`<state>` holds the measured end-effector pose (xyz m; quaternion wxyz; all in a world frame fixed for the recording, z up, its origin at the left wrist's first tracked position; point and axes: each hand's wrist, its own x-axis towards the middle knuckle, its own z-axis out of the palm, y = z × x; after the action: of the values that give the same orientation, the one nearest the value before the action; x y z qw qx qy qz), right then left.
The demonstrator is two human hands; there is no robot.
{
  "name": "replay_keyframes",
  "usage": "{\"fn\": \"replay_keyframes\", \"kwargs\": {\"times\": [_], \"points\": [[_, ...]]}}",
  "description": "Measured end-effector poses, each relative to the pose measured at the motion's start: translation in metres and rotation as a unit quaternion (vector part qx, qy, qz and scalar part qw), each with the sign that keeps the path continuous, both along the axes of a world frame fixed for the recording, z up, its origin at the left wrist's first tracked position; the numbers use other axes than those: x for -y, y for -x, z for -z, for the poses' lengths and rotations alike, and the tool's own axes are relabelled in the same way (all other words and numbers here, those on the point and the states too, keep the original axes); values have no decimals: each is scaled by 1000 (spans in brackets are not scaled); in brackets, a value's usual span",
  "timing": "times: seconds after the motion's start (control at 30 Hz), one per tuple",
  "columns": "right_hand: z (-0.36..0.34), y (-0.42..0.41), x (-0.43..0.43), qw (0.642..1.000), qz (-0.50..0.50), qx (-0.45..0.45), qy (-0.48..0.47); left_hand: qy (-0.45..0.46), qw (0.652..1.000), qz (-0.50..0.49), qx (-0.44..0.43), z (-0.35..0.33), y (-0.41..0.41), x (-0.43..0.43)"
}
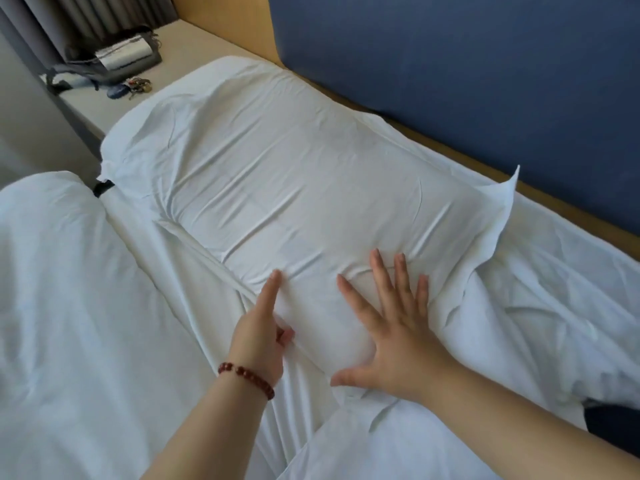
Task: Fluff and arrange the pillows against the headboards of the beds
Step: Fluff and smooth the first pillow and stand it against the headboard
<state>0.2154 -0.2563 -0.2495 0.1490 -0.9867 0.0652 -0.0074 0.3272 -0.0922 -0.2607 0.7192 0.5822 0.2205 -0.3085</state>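
Head view: white pillow (277,174) flat on bed sheet (187,278), alongside blue headboard (450,64). Right hand (391,344) spread flat, pressing its near end. Left hand (258,337) edge-on against it, forefinger straight; grip indeterminate.

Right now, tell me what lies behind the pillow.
Behind the pillow: a wooden frame, then the blue headboard. The pillow's far edge hides where it meets the frame.

— Where does the head view look from?
— From the wearer's head, facing forward and down, close over the pillow (294,188); the left hand (258,341) and right hand (394,344) show at the near edge.
— And far off?
— Blue headboard (450,81) far right, bedside ledge (194,53) far left.
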Motion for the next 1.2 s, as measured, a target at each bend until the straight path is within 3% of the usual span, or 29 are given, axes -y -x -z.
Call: {"fn": "replay_keyframes", "kwargs": {"times": [0.13,0.33,0.47,0.67,0.8,0.87,0.93,1.03,1.1,1.2], "points": [[-11,10,-2,999,28,15,-37,4,995,33,91,-20,-5,13],[-58,15,11,973,83,153,-149,63,980,-30,188,-72,-2,49],[-101,31,22,925,102,292,-219,70,969,-59,229,-122,3,76],[-166,50,40,879,46,453,-142,107,950,-30,293,-191,20,111],[-218,35,66,797,118,566,-176,98,935,21,341,-234,9,132],[-231,20,84,763,165,601,-169,58,907,61,413,-250,1,143],[-231,8,104,736,224,596,-229,-59,819,107,560,-254,-8,153],[-220,9,136,691,311,564,-329,-112,620,127,766,-258,-14,164],[-214,12,154,669,341,561,-349,-116,492,210,837,-258,-27,181],[-221,8,176,655,380,542,-365,-248,335,356,836,-260,-42,217]]}}
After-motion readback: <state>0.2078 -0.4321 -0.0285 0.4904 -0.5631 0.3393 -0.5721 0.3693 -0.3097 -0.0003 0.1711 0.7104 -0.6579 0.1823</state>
